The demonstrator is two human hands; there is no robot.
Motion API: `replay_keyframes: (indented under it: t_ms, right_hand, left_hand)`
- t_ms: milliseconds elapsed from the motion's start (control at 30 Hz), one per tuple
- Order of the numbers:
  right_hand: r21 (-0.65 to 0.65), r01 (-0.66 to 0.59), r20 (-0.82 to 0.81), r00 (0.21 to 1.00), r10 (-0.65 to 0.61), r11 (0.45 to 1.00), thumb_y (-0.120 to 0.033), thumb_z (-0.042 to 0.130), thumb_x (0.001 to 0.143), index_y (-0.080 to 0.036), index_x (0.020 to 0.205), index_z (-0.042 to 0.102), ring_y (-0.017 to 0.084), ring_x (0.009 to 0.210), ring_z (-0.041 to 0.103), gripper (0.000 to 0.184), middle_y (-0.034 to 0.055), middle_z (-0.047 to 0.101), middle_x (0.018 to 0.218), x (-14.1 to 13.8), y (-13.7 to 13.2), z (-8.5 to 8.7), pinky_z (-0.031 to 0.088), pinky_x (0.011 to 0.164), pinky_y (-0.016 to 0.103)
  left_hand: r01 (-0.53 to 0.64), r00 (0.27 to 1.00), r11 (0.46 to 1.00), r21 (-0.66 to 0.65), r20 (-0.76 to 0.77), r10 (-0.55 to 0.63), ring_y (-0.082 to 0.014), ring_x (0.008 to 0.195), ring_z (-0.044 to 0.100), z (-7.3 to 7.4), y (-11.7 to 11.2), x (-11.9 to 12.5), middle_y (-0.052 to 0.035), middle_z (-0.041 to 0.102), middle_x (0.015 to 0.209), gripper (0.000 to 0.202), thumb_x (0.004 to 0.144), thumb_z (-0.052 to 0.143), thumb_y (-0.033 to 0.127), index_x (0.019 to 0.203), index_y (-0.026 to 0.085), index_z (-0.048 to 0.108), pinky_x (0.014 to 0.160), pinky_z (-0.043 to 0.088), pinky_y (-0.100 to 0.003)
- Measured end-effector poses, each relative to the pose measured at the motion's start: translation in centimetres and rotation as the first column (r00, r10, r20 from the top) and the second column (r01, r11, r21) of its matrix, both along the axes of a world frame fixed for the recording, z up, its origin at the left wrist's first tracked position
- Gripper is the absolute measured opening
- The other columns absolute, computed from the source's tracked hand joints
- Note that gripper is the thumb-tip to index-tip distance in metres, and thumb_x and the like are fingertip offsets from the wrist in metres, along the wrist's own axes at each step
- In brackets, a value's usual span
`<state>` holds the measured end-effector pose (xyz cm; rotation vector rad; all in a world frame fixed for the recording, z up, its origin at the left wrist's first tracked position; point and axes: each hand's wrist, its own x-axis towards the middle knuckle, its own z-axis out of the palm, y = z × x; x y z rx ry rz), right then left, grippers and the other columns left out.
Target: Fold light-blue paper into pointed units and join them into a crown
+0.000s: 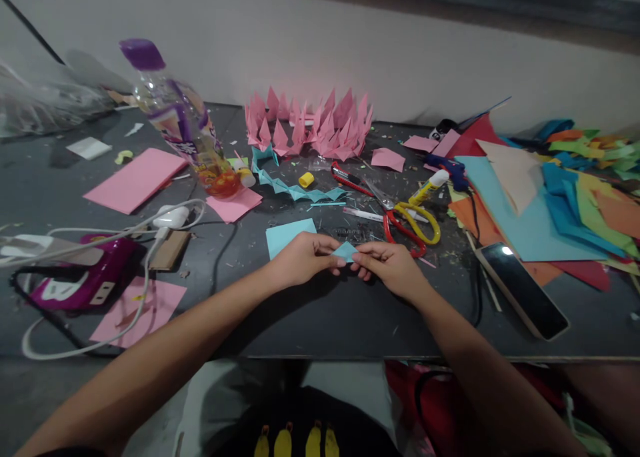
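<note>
My left hand (305, 258) and my right hand (387, 267) meet at the middle of the dark table (320, 323). Both pinch one small folded light-blue paper piece (345, 251) between fingers and thumbs. A light-blue paper square (287, 235) lies just behind my left hand. Further back, a chain of folded light-blue pieces (290, 187) stretches across the table. Behind it stands a cluster of folded pink paper points (310, 127).
Red and yellow scissors (407, 220), a glue stick (429, 186) and a red cutter (345, 177) lie behind my right hand. A phone (523, 289) and coloured paper sheets (550, 203) sit right. A purple-capped bottle (183, 120), pink sheets (135, 179), a magenta device (85, 280) with white cables sit left.
</note>
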<state>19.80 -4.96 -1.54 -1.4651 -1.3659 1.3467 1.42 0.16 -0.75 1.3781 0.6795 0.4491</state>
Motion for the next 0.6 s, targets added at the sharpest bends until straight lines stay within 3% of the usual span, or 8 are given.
replay_keyframes:
  t_ms: [100, 200, 300, 367, 467, 533, 600]
  right_hand:
    - [0.019, 0.006, 0.026, 1.0, -0.007, 1.0, -0.038, 0.065, 0.071, -0.015, 0.083, 0.06, 0.011, 0.05, 0.059, 0.026, 0.0019, 0.068, 0.063, 0.0, 0.0, 0.0, 0.048, 0.048, 0.024]
    - [0.117, -0.029, 0.149, 0.989, 0.012, 0.993, -0.037, 0.06, 0.076, -0.016, 0.079, 0.06, 0.013, 0.058, 0.061, 0.021, 0.0023, 0.067, 0.065, 0.0, -0.2, 0.0, 0.049, 0.053, 0.025]
    - [0.316, -0.118, 0.358, 0.934, -0.003, 0.941, -0.033, 0.058, 0.079, -0.017, 0.075, 0.063, 0.015, 0.069, 0.061, 0.017, 0.004, 0.066, 0.075, 0.0, -0.2, -0.1, 0.048, 0.06, 0.027]
    - [0.409, -0.177, 0.455, 0.89, -0.032, 0.895, -0.031, 0.059, 0.079, -0.018, 0.085, 0.066, 0.017, 0.076, 0.061, 0.016, 0.0055, 0.065, 0.084, 0.1, -0.1, -0.4, 0.049, 0.065, 0.029]
    - [0.462, -0.274, 0.536, 0.844, -0.019, 0.844, -0.027, 0.056, 0.083, -0.02, 0.103, 0.065, 0.018, 0.084, 0.061, 0.024, 0.0067, 0.066, 0.092, 0.2, -0.1, -1.1, 0.05, 0.074, 0.034]
    - [0.488, -0.336, 0.582, 0.813, -0.014, 0.805, -0.024, 0.053, 0.085, -0.019, 0.104, 0.066, 0.019, 0.087, 0.06, 0.024, 0.0078, 0.066, 0.093, 0.2, -0.1, -1.5, 0.049, 0.078, 0.036]
    - [0.514, -0.367, 0.614, 0.788, -0.034, 0.775, -0.023, 0.052, 0.085, -0.016, 0.104, 0.066, 0.02, 0.086, 0.06, 0.024, 0.0094, 0.066, 0.092, 0.2, -0.1, -1.7, 0.05, 0.077, 0.036]
  left_hand:
    - [-0.065, 0.996, 0.987, 0.15, -0.056, 0.075, -0.0084, 0.06, 0.059, 0.0, -0.1, -0.1, -0.003, 0.069, 0.076, 0.014, 0.078, 0.06, 0.02, 0.088, 0.011, 0.065, 0.06, 0.049, -0.022]
    - [-0.121, 0.976, 0.896, 0.427, -0.113, 0.186, -0.0117, 0.071, 0.061, -0.1, 0.0, -0.4, -0.0031, 0.069, 0.08, 0.017, 0.078, 0.061, 0.025, 0.09, 0.013, 0.067, 0.065, 0.048, -0.022]
    - [-0.051, 0.964, 0.842, 0.537, -0.193, 0.182, -0.0116, 0.069, 0.062, -0.4, 0.0, -0.5, -0.0018, 0.069, 0.077, 0.014, 0.078, 0.062, 0.023, 0.087, 0.014, 0.066, 0.063, 0.047, -0.021]
    - [0.017, 0.95, 0.827, 0.562, -0.267, 0.162, -0.0108, 0.064, 0.061, -0.6, 0.0, -0.5, -0.0007, 0.069, 0.073, 0.013, 0.078, 0.063, 0.021, 0.089, 0.014, 0.065, 0.059, 0.045, -0.02]
    - [0.121, 0.908, 0.712, 0.692, -0.367, 0.203, -0.0128, 0.071, 0.062, -1.0, -0.2, -0.5, -0.0015, 0.069, 0.08, 0.013, 0.079, 0.062, 0.018, 0.091, 0.017, 0.065, 0.063, 0.046, -0.022]
    - [0.174, 0.89, 0.618, 0.767, -0.391, 0.235, -0.0147, 0.079, 0.062, -1.1, -0.4, -0.6, -0.0026, 0.068, 0.086, 0.013, 0.08, 0.06, 0.018, 0.092, 0.019, 0.067, 0.068, 0.046, -0.024]
    - [0.2, 0.885, 0.566, 0.8, -0.395, 0.245, -0.0154, 0.081, 0.062, -1.1, -0.5, -0.7, -0.0029, 0.067, 0.088, 0.015, 0.081, 0.059, 0.018, 0.093, 0.019, 0.068, 0.069, 0.047, -0.025]
